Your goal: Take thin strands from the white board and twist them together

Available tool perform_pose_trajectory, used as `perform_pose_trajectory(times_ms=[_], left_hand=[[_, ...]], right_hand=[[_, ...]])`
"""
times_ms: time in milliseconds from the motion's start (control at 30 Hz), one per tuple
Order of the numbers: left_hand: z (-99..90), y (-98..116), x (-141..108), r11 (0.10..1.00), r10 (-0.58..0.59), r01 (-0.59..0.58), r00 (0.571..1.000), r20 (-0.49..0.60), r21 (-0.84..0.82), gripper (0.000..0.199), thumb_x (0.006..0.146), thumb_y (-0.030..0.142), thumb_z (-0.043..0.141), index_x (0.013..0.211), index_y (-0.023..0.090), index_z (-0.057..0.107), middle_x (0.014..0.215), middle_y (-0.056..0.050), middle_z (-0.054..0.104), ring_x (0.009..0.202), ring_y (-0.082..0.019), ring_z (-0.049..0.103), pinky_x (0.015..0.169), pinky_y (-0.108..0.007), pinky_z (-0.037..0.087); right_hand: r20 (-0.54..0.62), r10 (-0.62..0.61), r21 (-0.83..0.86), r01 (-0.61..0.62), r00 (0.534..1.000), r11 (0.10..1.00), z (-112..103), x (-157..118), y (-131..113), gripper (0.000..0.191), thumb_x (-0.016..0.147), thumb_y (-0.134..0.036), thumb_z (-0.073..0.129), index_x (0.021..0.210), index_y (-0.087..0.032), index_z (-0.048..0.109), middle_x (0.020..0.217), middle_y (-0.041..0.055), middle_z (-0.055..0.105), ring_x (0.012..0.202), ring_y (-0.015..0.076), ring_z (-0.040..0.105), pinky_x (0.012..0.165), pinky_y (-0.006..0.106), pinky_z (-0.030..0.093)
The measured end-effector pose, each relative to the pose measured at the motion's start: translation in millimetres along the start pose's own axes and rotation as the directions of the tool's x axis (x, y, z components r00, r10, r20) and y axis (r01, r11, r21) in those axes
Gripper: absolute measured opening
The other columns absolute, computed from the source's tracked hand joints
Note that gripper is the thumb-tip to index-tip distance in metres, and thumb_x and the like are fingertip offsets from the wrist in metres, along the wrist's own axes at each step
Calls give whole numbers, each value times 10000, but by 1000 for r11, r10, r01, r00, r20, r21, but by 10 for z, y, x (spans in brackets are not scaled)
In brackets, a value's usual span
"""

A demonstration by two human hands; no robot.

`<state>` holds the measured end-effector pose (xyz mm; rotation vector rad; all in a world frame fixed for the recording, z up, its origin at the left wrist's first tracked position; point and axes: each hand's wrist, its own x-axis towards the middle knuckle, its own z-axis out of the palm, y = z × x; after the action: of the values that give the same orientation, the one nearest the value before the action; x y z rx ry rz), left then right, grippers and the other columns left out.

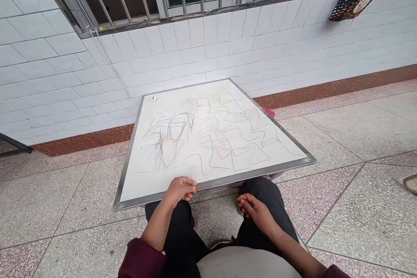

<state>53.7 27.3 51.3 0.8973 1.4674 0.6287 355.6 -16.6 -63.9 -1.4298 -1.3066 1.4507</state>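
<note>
At the table's near edge my left hand is closed in a pinch, with a thin strand seeming to run from its fingertips. My right hand hovers over my right knee, its thumb and fingers pressed together; whatever they hold, if anything, is too small to make out. Bent, wavy thin strands lie spread over the right part of the white tabletop. To the left sits a denser tangle of similar dark strands. I cannot tell what the strands are made of.
A small red and white object rests near the table's far left corner. The metal table rim runs close to my knees. Beyond stands a tiled wall with barred windows; a dark basket hangs there at right.
</note>
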Motion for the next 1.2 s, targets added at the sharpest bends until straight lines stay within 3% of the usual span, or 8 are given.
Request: perform_pose_trajectory(times_ms=[333,433,533,733,967,1067,1200], left_hand=[[82,157,-8,999,39,-39,999,18,8,385,531,341,865,790,130,674,654,-35,689,479,-79,532,476,-211,427],[223,217,-90,996,88,-88,996,33,-1,463,591,365,835,954,134,664,687,-29,693,491,-83,534,498,-219,434],[417,235,-182,991,130,-130,990,60,-11,657,644,365,800,1219,138,578,704,-12,688,498,-94,538,521,-236,448],[604,212,-233,982,184,-182,982,40,-44,849,671,336,763,1412,101,423,663,41,598,513,-112,534,528,-258,443],[561,206,-161,963,268,-269,963,-7,-30,892,710,384,732,1477,128,355,644,35,612,545,-133,526,551,-269,433],[593,173,-143,953,300,-301,953,-32,-26,902,716,428,725,1488,153,349,640,39,608,558,-137,521,562,-269,437],[673,152,-125,954,299,-299,954,1,-13,923,707,446,728,1498,167,341,626,52,590,578,-146,522,574,-269,444]], right_hand=[[2,-40,-15,40,999,999,17,-18,-136,375,799,-574,570,880,-213,629,748,17,598,615,160,557,522,278,447],[125,-62,30,58,990,998,142,5,-392,373,765,-562,654,880,-206,652,713,4,587,606,149,541,522,268,432],[252,-78,231,18,964,973,326,63,-732,395,754,-534,715,974,-210,664,731,-6,588,643,141,542,538,250,415],[303,11,499,-169,953,850,592,241,-1165,350,732,-461,794,918,-180,700,742,0,628,663,106,524,615,232,402],[288,59,579,-223,956,785,721,353,-1325,380,603,-393,893,830,-174,682,663,-40,599,563,63,475,531,199,321],[289,61,623,-236,955,745,690,347,-1326,412,569,-390,910,821,-167,672,675,-39,616,576,61,504,566,199,364],[299,105,574,-267,948,774,573,311,-1296,409,558,-407,905,772,-150,671,680,-21,640,585,65,516,555,193,367]])
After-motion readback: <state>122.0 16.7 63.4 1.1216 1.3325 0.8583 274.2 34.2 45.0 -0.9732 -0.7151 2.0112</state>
